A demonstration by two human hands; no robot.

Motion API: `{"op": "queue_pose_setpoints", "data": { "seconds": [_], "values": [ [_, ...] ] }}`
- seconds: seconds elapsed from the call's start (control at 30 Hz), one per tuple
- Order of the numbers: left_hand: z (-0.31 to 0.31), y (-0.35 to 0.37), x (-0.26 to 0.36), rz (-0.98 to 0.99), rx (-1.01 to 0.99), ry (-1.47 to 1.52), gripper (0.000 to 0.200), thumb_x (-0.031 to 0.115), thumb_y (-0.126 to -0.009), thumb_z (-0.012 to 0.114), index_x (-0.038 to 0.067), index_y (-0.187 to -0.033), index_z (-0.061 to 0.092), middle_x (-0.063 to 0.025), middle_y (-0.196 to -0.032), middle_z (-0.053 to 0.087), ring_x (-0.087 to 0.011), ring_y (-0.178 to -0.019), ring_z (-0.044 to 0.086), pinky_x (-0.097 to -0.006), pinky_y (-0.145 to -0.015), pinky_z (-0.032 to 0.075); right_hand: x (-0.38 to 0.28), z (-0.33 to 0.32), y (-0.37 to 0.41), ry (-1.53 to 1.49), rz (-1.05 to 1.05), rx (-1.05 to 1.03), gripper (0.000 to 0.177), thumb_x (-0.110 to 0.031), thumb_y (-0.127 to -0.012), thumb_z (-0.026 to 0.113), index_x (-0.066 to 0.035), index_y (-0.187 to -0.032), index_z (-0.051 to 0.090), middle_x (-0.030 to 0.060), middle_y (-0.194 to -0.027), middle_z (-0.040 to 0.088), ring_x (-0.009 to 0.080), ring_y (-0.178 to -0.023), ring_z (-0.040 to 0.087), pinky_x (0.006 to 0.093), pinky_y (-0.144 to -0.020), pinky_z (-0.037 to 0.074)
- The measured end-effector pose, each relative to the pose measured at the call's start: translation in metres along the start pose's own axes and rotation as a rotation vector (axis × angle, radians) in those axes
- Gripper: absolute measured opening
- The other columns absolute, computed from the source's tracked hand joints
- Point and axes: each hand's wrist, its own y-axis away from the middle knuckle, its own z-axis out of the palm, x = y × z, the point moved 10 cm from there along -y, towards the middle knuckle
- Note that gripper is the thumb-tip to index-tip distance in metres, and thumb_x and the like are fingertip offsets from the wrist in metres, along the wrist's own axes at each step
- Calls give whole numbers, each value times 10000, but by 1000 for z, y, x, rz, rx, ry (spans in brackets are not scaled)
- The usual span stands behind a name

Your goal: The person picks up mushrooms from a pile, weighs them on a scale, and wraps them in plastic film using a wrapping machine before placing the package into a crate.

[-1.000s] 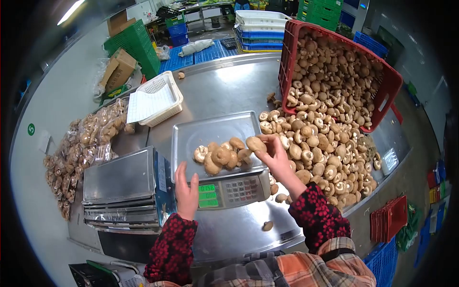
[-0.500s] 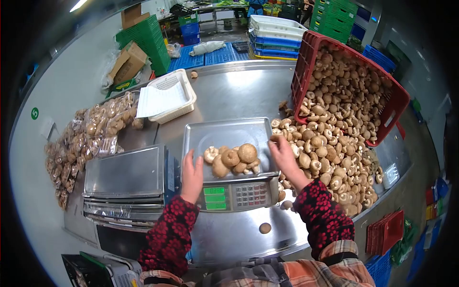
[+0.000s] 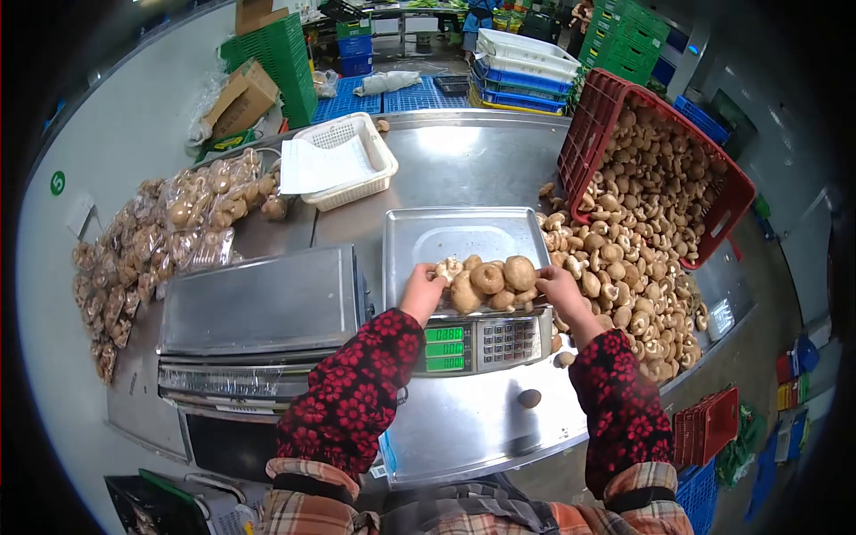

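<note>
A small pile of brown shiitake mushrooms [image 3: 488, 278] sits at the front part of the metal pan [image 3: 473, 223] of a weighing scale. My left hand [image 3: 423, 292] is closed at the pile's left end, fingertips against a mushroom with its pale underside showing. At the right end, my right hand [image 3: 563, 295] has its fingers closed on the outermost mushrooms. Below the pan, the scale's green display [image 3: 445, 349] is lit beside its keypad [image 3: 509, 341]. One loose mushroom [image 3: 530, 399] lies on the steel table in front of the scale.
A tipped red crate [image 3: 588, 134] spills a large heap of shiitake [image 3: 637, 285] at the right. Bagged mushrooms [image 3: 201, 209] lie at the left, behind a second scale [image 3: 259, 299]. A white basket [image 3: 379, 174] holding paper stands at the back of the steel table [image 3: 446, 160].
Both hands have moved in from the pan's sides and closed at the two ends of the mushroom pile. The camera view has shifted, so the table sits further right.
</note>
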Motion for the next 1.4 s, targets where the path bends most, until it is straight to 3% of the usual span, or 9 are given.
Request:
{"op": "queue_pose_setpoints", "data": {
  "seconds": [0.23,0.5,0.73,0.83,0.97,1.0,1.1,1.23,1.4],
  "values": [
    [-80,92,92,148,132,50,465,243,-826,614,5,-1178,426,-94,-1044,574,-139,-856,566,-270,-598,483,-125,50,32,-10,-91,-311,171,-37,-828,560,70,-957,524,137,-840,599,206,-711,642,295,-527,573],
    [-305,176,95,137,421,-70,457,244,-815,635,1,-1160,459,-91,-1051,588,-138,-897,570,-262,-645,462,-198,277,87,-80,-136,-617,215,-57,-840,566,72,-1004,515,136,-872,599,225,-723,647,310,-592,568],
    [-489,171,38,22,429,-166,348,157,-818,596,6,-1108,475,-42,-872,602,-109,-717,586,-244,-573,470,-199,462,110,-168,-117,-533,178,-27,-811,576,74,-947,520,154,-775,608,232,-626,648,341,-529,581],
    [-512,168,37,44,303,-214,360,165,-835,590,5,-1129,458,-41,-847,594,-100,-688,571,-238,-587,474,-200,476,124,-116,-136,-429,173,-31,-799,582,75,-929,539,177,-799,622,243,-637,652,338,-567,564],
    [-534,195,61,278,390,-428,447,237,-850,626,-23,-1166,446,-63,-848,597,-131,-703,562,-251,-639,474,-222,428,160,197,-508,-134,179,-94,-785,630,52,-872,573,177,-811,613,287,-711,623,350,-644,504],
    [-545,212,68,445,461,-556,361,224,-858,620,-21,-1088,488,-81,-819,584,-142,-708,558,-276,-621,460,-230,403,183,237,-682,0,184,-120,-780,648,39,-840,578,166,-794,601,309,-717,598,366,-657,481],
    [-533,281,89,536,541,-1179,249,197,-800,636,10,-699,506,-140,-726,522,-345,-733,497,-432,-649,399,-216,352,236,634,-705,165,197,-156,-743,691,-10,-727,560,114,-699,534,321,-723,532,411,-645,437],
    [-513,318,76,558,642,-1383,237,239,-761,680,40,-653,610,-96,-740,493,-300,-790,473,-424,-687,385,-209,364,271,895,-881,333,212,-207,-696,724,-70,-593,598,86,-671,522,272,-726,518,406,-642,394],
    [-494,311,65,514,608,-1240,202,246,-756,688,55,-698,657,-74,-773,522,-289,-820,481,-418,-726,384,-213,417,263,803,-744,157,246,-240,-746,683,-53,-595,631,105,-674,565,292,-751,540,405,-705,419]
  ]
}}
